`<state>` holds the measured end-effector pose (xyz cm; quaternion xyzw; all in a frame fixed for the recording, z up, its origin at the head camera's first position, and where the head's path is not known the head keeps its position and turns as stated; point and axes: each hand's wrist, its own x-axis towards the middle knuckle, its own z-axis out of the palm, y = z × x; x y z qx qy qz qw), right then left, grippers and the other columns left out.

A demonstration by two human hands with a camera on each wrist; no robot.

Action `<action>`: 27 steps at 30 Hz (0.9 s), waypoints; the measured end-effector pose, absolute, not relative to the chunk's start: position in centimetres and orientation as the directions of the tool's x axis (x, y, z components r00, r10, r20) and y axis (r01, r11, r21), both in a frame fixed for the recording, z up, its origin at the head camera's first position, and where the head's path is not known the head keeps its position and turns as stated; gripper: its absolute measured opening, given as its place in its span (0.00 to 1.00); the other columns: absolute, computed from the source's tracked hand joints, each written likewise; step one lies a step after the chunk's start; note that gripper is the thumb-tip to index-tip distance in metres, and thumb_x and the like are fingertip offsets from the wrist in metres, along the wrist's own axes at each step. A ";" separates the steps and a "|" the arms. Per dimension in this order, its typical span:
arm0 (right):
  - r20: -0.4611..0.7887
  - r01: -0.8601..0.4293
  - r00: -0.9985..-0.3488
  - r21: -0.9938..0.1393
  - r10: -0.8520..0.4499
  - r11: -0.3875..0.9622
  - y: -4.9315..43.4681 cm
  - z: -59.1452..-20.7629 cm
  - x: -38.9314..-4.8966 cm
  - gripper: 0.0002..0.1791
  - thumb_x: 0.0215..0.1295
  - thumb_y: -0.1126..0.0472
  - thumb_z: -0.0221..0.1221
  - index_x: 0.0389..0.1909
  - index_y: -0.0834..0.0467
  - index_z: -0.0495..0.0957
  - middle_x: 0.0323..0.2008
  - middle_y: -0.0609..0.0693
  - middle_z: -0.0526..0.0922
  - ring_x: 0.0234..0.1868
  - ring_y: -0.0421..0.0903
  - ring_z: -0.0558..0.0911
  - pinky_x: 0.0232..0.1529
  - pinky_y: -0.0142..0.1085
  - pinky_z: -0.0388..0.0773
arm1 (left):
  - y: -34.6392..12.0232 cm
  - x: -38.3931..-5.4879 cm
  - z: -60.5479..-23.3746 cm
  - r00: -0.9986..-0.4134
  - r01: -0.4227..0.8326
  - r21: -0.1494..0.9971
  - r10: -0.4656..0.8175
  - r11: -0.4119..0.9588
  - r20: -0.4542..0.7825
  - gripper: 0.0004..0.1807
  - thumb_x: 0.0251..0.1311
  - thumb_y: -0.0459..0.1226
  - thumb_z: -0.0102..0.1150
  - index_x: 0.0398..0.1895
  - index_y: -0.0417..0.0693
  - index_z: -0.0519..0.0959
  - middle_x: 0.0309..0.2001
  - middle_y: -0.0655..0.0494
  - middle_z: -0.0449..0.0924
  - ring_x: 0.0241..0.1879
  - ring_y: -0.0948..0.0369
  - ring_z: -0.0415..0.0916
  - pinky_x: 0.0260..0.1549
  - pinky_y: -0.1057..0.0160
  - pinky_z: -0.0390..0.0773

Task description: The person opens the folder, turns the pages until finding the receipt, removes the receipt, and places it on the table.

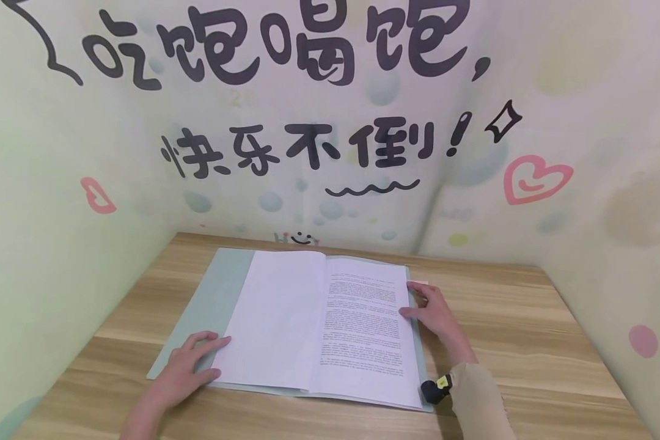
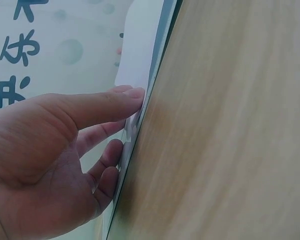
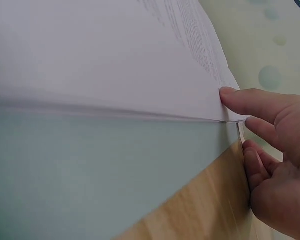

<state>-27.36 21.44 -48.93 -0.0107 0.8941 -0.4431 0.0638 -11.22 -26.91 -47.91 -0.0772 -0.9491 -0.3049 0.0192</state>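
Note:
A pale blue-green folder (image 1: 198,311) lies spread on the table with white paper sheets inside. Its left page (image 1: 275,311) is blank, while lines of small print cover the right page (image 1: 363,324). My left hand (image 1: 183,373) rests at the left page's lower outer edge, fingers relaxed, thumb and index fingertip touching the paper. At the outer edge of the right page, my right hand (image 1: 434,311) holds the sheets. Its thumb (image 3: 240,100) lies on top of the paper, and the index fingertip sits at the edge just below.
The wood-grain table (image 1: 500,342) extends around the folder. Behind it stands a pale wall (image 1: 330,214) with black lettering and coloured spots. A small black device with a yellow label (image 1: 437,389) sits at my right cuff. A pale slip (image 1: 420,283) shows by the folder's upper right edge.

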 end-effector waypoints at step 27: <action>-0.030 -0.018 -0.998 -0.720 -0.057 0.694 20.4 -48.4 -27.1 0.37 0.62 0.62 0.65 0.71 0.61 0.64 0.56 0.62 0.76 0.54 0.55 0.73 0.53 0.44 0.70 | -26.9 -11.1 -47.9 -0.981 0.193 0.579 0.147 0.792 0.127 0.27 0.51 0.35 0.70 0.58 0.47 0.79 0.61 0.42 0.71 0.58 0.37 0.67 0.49 0.36 0.67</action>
